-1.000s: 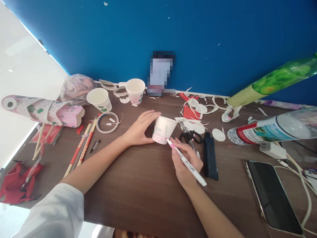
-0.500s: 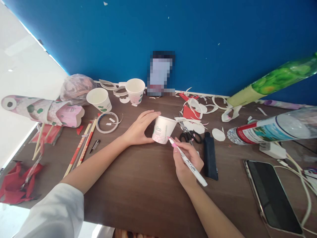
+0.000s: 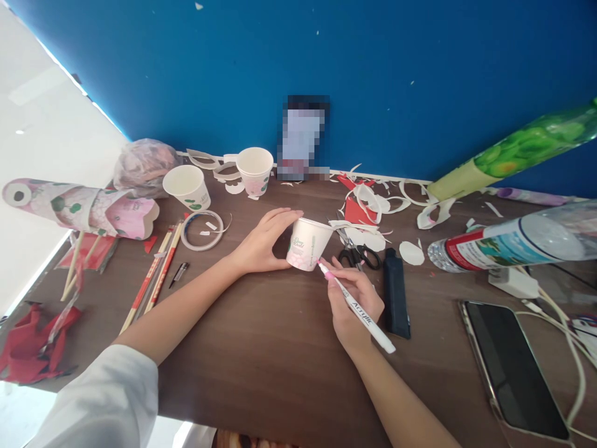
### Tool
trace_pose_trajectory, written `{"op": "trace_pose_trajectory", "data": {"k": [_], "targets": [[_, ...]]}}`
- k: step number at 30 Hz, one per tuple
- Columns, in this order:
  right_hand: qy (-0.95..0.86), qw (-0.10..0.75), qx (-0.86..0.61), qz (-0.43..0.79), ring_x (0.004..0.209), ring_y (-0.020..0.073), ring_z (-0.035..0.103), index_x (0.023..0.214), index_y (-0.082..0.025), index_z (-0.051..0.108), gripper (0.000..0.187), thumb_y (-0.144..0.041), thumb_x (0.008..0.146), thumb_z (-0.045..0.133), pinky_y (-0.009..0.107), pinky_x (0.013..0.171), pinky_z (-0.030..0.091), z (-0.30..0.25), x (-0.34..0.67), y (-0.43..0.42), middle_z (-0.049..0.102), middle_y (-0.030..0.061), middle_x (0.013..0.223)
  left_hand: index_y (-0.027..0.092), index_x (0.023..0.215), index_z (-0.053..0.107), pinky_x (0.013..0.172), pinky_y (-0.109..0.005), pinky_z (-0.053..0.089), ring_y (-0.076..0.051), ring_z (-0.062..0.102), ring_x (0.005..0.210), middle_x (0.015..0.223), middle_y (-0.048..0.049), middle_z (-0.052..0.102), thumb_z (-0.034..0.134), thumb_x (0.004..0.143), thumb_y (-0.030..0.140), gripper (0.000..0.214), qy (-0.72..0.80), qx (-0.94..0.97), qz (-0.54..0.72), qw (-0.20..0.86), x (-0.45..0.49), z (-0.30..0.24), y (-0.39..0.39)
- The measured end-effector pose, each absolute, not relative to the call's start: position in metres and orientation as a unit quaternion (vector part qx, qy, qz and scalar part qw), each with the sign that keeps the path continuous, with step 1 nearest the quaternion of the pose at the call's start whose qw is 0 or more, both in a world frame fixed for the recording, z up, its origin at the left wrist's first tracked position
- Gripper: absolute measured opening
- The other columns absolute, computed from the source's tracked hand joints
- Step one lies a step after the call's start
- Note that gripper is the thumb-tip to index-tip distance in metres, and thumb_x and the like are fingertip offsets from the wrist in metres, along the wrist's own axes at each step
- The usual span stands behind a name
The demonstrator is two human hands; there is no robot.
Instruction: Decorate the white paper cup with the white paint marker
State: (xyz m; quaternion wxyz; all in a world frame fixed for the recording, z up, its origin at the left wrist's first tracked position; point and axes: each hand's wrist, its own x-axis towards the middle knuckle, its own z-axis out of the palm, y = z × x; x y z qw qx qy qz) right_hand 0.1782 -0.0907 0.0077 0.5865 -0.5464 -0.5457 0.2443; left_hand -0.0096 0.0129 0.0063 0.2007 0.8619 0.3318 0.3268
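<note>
A white paper cup (image 3: 308, 244) with green print and a pink band near its base stands slightly tilted on the table. My left hand (image 3: 268, 242) is wrapped round its left side, thumb low by the base and fingers at the rim. In my right hand (image 3: 355, 302) is a white acrylic marker (image 3: 364, 316) with a pink collar, held like a pen. Its tip meets the cup's lower right side, at the pink band. Black-handled scissors (image 3: 358, 254) lie just behind my right hand, and a dark narrow pouch (image 3: 396, 295) lies to its right.
Two paper cups (image 3: 187, 186) (image 3: 254, 171) stand behind my left hand, near a tape roll (image 3: 202, 231). Paper scraps (image 3: 368, 238) lie along the blue partition (image 3: 209, 74). A phone (image 3: 515, 370) and a water bottle (image 3: 499, 246) are at right; chopsticks (image 3: 153, 274) at left.
The marker's rear end has shifted slightly right and down, with my right fingers moving a little. The cup has turned slightly, its green print now further right. My left hand stays in place.
</note>
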Motion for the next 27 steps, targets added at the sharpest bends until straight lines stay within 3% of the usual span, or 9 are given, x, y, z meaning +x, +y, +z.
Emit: {"op": "trace_pose_trajectory", "data": {"k": [7,12,15,20,27], "targets": [[-0.546,0.608,-0.539,0.204,0.097,0.0260,0.072,0.086,-0.020,0.066,0.007,-0.020,0.082,0.060,0.054,0.102,0.048,0.0043,0.1807,-0.0907,0.076,0.0063,0.093,0.021,0.146,0.024,0.109,-0.058,0.033,-0.036,0.039,0.131,0.138,-0.0176,0.044,0.070,0.072,0.042,0.090,0.323,0.867,0.332,0.185,-0.0097,0.0056,0.0117],[-0.552,0.609,-0.539,0.182,0.071,0.0191,0.072,0.086,-0.020,0.066,0.021,-0.027,0.092,0.047,0.052,0.096,0.051,0.0013,0.1816,-0.0915,0.068,-0.0018,0.063,0.026,0.150,0.014,0.106,-0.056,0.038,-0.037,0.033,0.132,0.128,-0.0140,0.034,0.073,0.065,0.034,0.103,0.310,0.861,0.356,0.190,-0.0087,0.0007,0.0103],[-0.588,0.596,-0.515,0.181,0.063,0.0165,0.071,0.088,-0.020,0.065,0.022,-0.025,0.093,0.044,0.053,0.097,0.051,0.0025,0.1802,-0.0929,0.069,-0.0027,0.064,0.027,0.151,0.009,0.106,-0.053,0.040,-0.035,0.034,0.130,0.124,-0.0122,0.030,0.073,0.065,0.031,0.107,0.302,0.859,0.366,0.194,-0.0074,-0.0014,0.0095],[-0.600,0.586,-0.516,0.172,0.091,0.0239,0.073,0.094,-0.022,0.065,0.014,-0.017,0.082,0.061,0.051,0.096,0.054,0.0056,0.1759,-0.0936,0.075,0.0024,0.081,0.023,0.152,0.001,0.103,-0.051,0.042,-0.032,0.040,0.122,0.125,-0.0137,0.032,0.072,0.066,0.029,0.111,0.304,0.863,0.355,0.191,-0.0073,0.0001,0.0079],[-0.636,0.589,-0.460,0.189,0.099,0.0285,0.072,0.093,-0.020,0.066,0.025,-0.003,0.074,0.063,0.055,0.098,0.053,0.0055,0.1756,-0.0912,0.074,0.0043,0.088,0.021,0.150,0.006,0.100,-0.054,0.042,-0.034,0.044,0.121,0.132,-0.0189,0.041,0.071,0.071,0.035,0.103,0.295,0.870,0.363,0.157,-0.0068,0.0055,0.0057]]}}
